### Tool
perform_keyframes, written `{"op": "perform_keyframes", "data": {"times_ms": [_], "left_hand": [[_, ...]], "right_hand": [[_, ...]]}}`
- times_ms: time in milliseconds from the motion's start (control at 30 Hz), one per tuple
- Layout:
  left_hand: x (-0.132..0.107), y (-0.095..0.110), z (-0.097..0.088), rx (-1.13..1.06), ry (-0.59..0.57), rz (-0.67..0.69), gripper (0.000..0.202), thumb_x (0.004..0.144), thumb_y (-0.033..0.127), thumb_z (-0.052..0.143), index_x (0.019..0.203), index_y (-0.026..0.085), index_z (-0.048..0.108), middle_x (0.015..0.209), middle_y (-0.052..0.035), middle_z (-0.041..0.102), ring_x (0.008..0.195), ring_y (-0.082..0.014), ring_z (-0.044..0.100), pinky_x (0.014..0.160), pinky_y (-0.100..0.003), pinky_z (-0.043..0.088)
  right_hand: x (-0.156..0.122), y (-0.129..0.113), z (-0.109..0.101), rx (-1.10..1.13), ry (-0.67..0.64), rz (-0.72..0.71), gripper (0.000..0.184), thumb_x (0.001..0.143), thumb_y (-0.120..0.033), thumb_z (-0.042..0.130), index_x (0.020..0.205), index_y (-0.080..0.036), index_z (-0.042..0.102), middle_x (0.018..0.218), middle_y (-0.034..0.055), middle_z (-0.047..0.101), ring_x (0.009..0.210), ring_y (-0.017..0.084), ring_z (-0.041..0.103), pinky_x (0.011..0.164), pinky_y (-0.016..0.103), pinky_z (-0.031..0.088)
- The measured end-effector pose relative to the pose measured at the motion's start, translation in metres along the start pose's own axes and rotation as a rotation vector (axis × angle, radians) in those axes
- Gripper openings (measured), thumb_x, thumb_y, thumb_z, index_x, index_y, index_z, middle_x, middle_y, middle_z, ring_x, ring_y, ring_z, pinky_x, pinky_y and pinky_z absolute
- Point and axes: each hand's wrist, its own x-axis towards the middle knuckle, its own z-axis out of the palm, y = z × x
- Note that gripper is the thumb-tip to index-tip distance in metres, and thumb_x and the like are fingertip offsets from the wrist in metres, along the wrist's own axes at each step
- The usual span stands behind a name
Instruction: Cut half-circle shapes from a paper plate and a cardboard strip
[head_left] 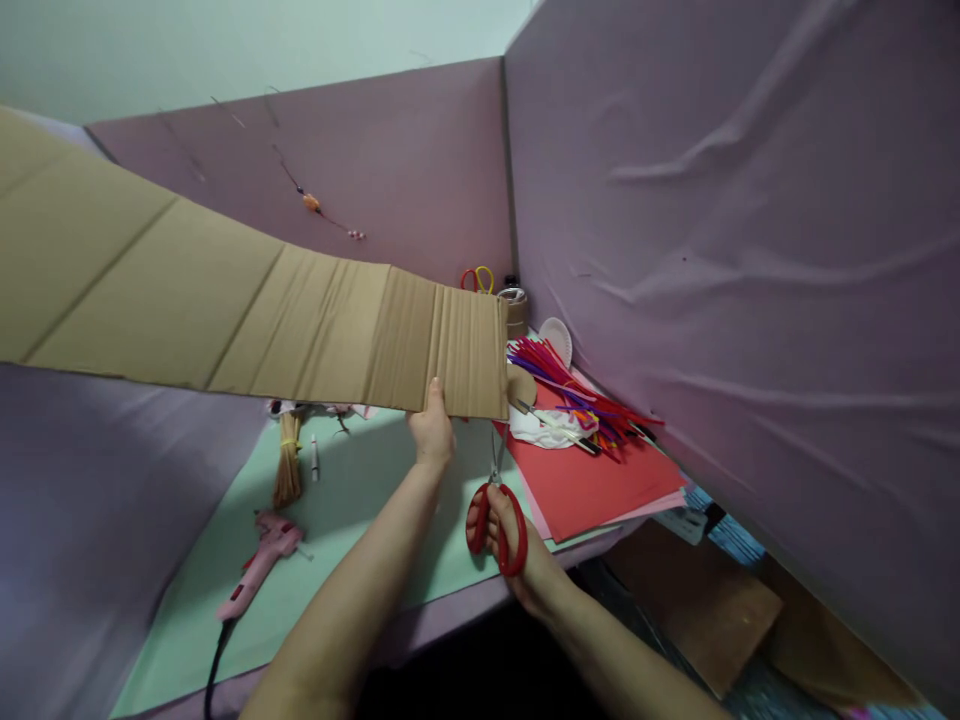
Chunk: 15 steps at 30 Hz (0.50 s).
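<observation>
A long creased strip of cardboard (322, 320) stretches from the upper left to the middle of the view. My left hand (433, 432) grips its lower edge near the right end, thumb on the front face and fingers hidden behind. In my right hand (510, 535) is a pair of red-handled scissors (495, 470), my fingers through the loops. The blades point up, parted, at the lower right corner of the cardboard; whether they touch it I cannot tell.
A pink glue gun (259, 565) lies at the table's left, below a bundle of thin sticks (289, 460) and a marker (315, 458). Red paper sheets (600, 490), colourful pipe cleaners (577, 390) and a cardboard tape roll (516, 312) sit at right. Purple fabric walls (720, 200) enclose the table.
</observation>
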Motion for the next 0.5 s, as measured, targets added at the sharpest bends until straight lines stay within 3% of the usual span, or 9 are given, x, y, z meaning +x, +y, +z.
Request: {"op": "perform_keyframes", "data": {"times_ms": [167,333,500], "left_hand": [[-0.005,0.01,0.003,-0.211,0.019,-0.08,0.04,0.09,0.033,0.051,0.123,0.011,0.053,0.136,-0.0131,0.055,0.12,-0.0177,0.057,0.095,-0.028,0.05],[-0.017,0.019,0.003,-0.314,0.01,-0.088,0.037,0.089,0.031,0.055,0.124,0.019,0.055,0.133,-0.0074,0.059,0.119,-0.0187,0.058,0.094,-0.03,0.052],[-0.023,0.021,0.008,-0.567,0.082,-0.111,0.034,0.082,0.027,0.066,0.112,0.012,0.062,0.124,-0.0127,0.064,0.117,-0.0208,0.059,0.098,-0.034,0.048]], "right_hand": [[0.01,-0.004,-0.005,-0.096,0.029,-0.103,0.049,0.076,-0.066,0.061,0.085,-0.019,0.053,0.072,-0.0016,0.057,0.06,0.011,0.053,0.058,0.024,0.041],[0.012,-0.022,-0.004,-0.177,0.067,-0.195,0.052,0.071,-0.069,0.063,0.083,-0.02,0.051,0.069,-0.0033,0.055,0.056,0.01,0.05,0.053,0.023,0.039],[0.006,-0.035,-0.005,-0.228,0.058,-0.212,0.05,0.073,-0.069,0.061,0.08,-0.02,0.049,0.064,-0.004,0.055,0.051,0.009,0.047,0.048,0.022,0.035]]}}
